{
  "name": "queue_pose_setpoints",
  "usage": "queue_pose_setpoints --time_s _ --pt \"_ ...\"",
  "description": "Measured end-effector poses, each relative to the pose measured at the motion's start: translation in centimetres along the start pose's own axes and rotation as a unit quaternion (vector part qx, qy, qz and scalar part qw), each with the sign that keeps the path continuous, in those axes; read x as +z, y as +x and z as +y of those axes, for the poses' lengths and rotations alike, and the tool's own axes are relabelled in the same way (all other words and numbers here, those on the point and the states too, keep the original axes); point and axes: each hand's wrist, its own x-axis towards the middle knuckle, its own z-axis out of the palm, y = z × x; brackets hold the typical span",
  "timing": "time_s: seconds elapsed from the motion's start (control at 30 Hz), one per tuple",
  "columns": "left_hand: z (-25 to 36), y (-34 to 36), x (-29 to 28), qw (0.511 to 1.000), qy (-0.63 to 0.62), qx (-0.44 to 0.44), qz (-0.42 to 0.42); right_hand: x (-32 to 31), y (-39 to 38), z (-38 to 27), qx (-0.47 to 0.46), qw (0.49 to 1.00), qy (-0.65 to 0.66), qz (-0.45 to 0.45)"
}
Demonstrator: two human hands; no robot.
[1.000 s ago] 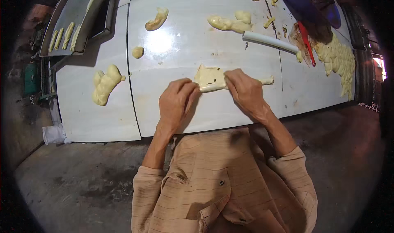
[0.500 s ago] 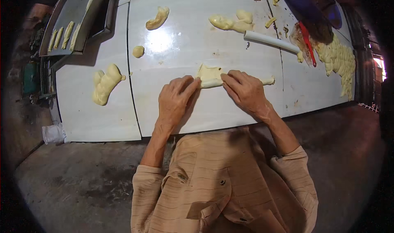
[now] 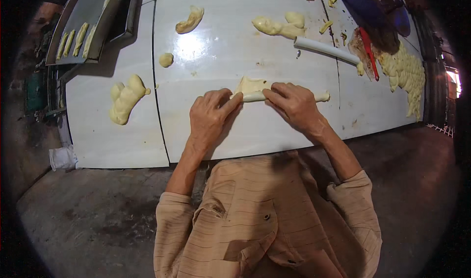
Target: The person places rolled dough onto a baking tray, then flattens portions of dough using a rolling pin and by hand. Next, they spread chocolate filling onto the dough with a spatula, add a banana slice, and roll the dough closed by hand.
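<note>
Lying mid-frame on a glossy white tabletop (image 3: 235, 136): a pale-yellow, part-rolled strip of soft dough (image 3: 253, 97), long axis left–right, thin unrolled flap (image 3: 250, 85) toward top of frame. Gripped narrow at left by bare left hand (image 3: 211, 112), at right by bare right hand (image 3: 297, 109). Upper left, slim pale dough sticks (image 3: 80, 39) in a shallow grey metal tray (image 3: 91, 11); upper right, a purple-blue plastic basin (image 3: 355, 1), contents too dark to tell.

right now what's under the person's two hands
Partly rolled dough shows between the left hand and right hand, and a dough end sticks out past the right. What lies directly beneath either hand is covered.
</note>
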Motion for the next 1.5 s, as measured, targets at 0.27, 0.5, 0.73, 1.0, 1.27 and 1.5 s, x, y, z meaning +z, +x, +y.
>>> queue_pose_setpoints --time_s 0.27,0.5,0.73,1.0,1.27,1.5 --pt "0.4 0.8 0.0 0.998 -0.029 -0.047 0.03 0.4 0.7 0.8 0.016 0.998 -0.036 0.044" --pt "0.1 2.3 0.9 0.995 0.001 -0.095 0.042 0.1 2.1 0.4 0.009 0.998 -0.046 0.036" --pt "-0.5 3.4 1.2 0.996 0.039 -0.068 0.033 0.2 3.3 1.1 0.066 0.997 -0.042 -0.01" --pt "-0.8 4.2 0.8 0.996 -0.025 -0.083 -0.023 1.0 2.4 1.9 0.031 0.999 -0.007 0.023" --pt "-1.1 5.9 0.8 0.996 -0.06 -0.064 -0.032 0.4 2.5 2.8 0.048 0.997 0.034 0.054" --pt "-0.5 6.6 -0.3 0.992 -0.043 -0.055 -0.103 1.5 2.0 2.9 0.056 0.995 0.078 0.027"
